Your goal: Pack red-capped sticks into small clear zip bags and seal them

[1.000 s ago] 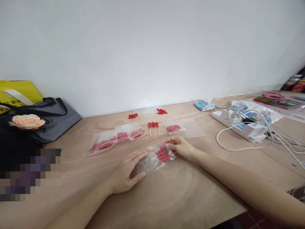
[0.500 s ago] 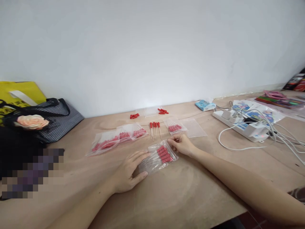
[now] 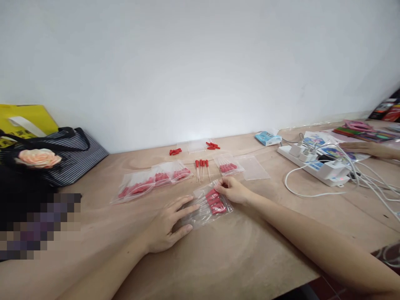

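Bag in hand: the clear bag [image 3: 204,213] lies on the near middle of the table [image 3: 250,250], between the two hands, with several red-bulbed droppers inside, their bulbs toward the right end; I can't count them surely through the glare.
Right hand: I have the right hand [image 3: 223,188] in view with thumb and forefinger pinching the bag's upper right edge, next to the bulbs.
Left hand: the left hand [image 3: 181,216] is spread and loose, fingers over the bag's left end, thumb apart from them, nothing clenched.
Seal: from where I sit I cannot tell whether this bag is closed.
Loose droppers: four loose droppers [image 3: 206,163] lie side by side just beyond the bag, bulbs pointing away; I count these as not yet bagged.
Filled bags: a row of filled bags [image 3: 162,177] overlaps at the left, and one more filled bag [image 3: 229,168] lies right of the loose droppers; by my reading, these are done.
Spare bag: a flat clear bag [image 3: 256,168] touches that last one, with nothing I can make out inside.
Unjoined parts: two heaps of red bulbs, the left heap [image 3: 175,151] and the right heap [image 3: 213,146], lie near the wall with clear stems [image 3: 196,146] between; I judge assembly unfinished.
Far right: another person's hand [image 3: 359,147] reaches in beyond the power strip [image 3: 312,166].
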Available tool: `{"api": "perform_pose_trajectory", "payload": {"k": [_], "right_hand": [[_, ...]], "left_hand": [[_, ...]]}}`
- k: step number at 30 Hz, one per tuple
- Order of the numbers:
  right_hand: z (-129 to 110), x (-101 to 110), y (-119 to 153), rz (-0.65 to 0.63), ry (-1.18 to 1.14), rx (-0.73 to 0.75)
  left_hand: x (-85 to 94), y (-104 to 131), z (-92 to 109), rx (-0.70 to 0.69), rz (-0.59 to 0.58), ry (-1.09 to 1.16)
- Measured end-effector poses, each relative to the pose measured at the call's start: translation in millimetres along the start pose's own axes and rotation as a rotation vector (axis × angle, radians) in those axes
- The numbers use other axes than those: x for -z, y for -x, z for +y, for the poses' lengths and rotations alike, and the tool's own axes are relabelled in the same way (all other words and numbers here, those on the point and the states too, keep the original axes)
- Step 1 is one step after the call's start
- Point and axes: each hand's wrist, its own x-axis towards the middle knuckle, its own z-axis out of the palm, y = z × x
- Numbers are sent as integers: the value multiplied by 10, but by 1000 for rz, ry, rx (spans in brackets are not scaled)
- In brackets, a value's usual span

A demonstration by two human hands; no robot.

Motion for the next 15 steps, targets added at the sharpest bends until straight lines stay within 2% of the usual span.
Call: {"api": "perform_pose_trajectory", "payload": {"k": [5, 7, 11, 13, 15], "right_hand": [[-73, 156, 25, -11, -341, 83], [-111, 309, 11, 89, -457, 53], [-137, 589, -74, 418, -608, -2], [-120, 639, -135, 521, -624, -30], [-92, 626, -190, 560, -608, -76]], "left_hand": [[-39, 33, -55, 77, 91, 54], [-45, 37, -63, 116, 101, 54], [-31, 25, -35, 137, 70, 45], [-18, 18, -11, 140, 62, 46], [-5, 15, 8, 149, 52, 47]]}}
